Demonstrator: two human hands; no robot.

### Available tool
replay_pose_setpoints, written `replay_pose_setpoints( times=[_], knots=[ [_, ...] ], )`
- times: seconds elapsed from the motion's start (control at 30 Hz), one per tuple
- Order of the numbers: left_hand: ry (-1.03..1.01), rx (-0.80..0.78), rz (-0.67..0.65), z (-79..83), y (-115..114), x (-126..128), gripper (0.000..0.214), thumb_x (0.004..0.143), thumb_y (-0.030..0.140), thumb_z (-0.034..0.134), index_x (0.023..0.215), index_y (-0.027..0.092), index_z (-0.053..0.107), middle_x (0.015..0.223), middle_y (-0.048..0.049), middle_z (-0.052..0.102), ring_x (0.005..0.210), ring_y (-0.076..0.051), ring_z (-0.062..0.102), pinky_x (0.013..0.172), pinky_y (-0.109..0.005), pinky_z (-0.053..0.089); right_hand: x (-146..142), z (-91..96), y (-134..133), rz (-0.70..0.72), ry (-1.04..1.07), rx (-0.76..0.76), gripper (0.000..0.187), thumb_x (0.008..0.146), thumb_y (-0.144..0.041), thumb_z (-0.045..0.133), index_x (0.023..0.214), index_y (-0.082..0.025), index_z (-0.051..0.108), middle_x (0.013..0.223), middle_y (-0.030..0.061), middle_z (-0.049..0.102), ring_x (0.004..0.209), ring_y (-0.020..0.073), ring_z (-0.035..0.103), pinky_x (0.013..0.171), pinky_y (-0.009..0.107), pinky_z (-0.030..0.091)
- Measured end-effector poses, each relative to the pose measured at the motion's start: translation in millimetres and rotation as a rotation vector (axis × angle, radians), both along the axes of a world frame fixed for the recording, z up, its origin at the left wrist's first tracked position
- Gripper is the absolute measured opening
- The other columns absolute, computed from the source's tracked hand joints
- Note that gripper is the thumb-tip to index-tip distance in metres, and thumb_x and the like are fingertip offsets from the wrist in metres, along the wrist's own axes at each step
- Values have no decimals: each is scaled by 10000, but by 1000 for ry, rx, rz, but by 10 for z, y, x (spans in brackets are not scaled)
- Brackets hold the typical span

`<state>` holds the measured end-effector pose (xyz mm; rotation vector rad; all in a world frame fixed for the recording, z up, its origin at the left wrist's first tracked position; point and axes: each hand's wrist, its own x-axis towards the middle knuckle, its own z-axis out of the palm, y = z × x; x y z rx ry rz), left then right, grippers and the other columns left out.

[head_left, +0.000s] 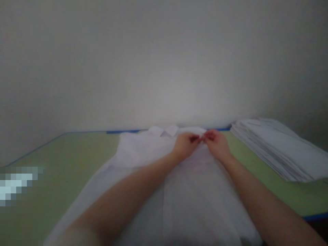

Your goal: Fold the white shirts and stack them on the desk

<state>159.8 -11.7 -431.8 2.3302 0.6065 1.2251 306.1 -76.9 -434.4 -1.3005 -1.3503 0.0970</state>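
Observation:
A white collared shirt (pixel 143 150) lies flat on the green table (pixel 77 153), its collar toward the far edge. My left hand (pixel 185 145) and my right hand (pixel 217 141) meet at the shirt's far right shoulder area. Both hands have their fingers pinched together on the white fabric, fingertips almost touching each other. The picture is soft, so the exact fold under the fingers is unclear.
A tall stack of folded white cloth (pixel 276 147) sits on the table's right side. The table has a blue edge (pixel 123 131) against a plain grey wall. A pixelated patch (pixel 17 184) covers something at the left.

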Motion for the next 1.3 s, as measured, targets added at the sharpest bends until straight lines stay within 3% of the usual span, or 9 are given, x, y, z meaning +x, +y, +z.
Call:
replay_pose_setpoints(
  times=[0.13,0.33,0.5,0.63,0.87,1.1,1.3],
  knots=[
    [-11,24,11,-35,36,3,234,793,354,605,877,175,730,862,-65,711,766,-157,624,702,-244,461,12,-6,1,70,16,-48,194,726,-267,608,888,-161,618,738,56,686,696,165,645,633,267,491],
    [24,36,-9,-121,70,19,187,784,271,588,871,166,716,843,-61,706,756,-155,621,681,-240,466,48,16,-16,-2,-277,-188,162,757,-264,602,849,-167,693,784,62,703,710,175,639,638,279,475],
    [22,-6,16,-162,94,56,130,755,246,601,810,154,674,772,-54,679,676,-136,593,617,-226,450,45,-50,31,-124,-453,-94,125,757,-205,574,818,-166,675,813,58,679,741,165,605,671,273,444],
    [-3,-19,7,-174,128,73,112,735,243,618,793,149,639,747,-38,655,651,-119,569,606,-217,436,4,-86,39,-122,-482,-59,146,771,-161,513,837,-177,643,795,41,662,730,159,584,674,267,419],
    [27,20,17,-117,115,37,114,757,250,601,821,158,622,758,-36,646,670,-130,576,634,-230,441,0,-90,67,-97,-334,9,64,724,-167,470,666,-192,474,627,-8,546,600,128,492,573,230,362],
    [301,424,-21,40,-44,-103,232,897,218,398,1039,172,575,924,-88,657,832,-187,612,714,-268,440,-18,-50,57,4,-41,6,258,702,-315,580,630,-214,354,533,-58,395,522,105,397,498,225,302],
    [440,530,56,85,-84,-141,226,912,230,349,1025,145,526,867,-82,651,759,-193,613,630,-275,442,-3,-61,44,147,53,-76,363,678,-419,645,606,-209,358,537,-52,408,541,105,401,505,240,312]
  ],
)
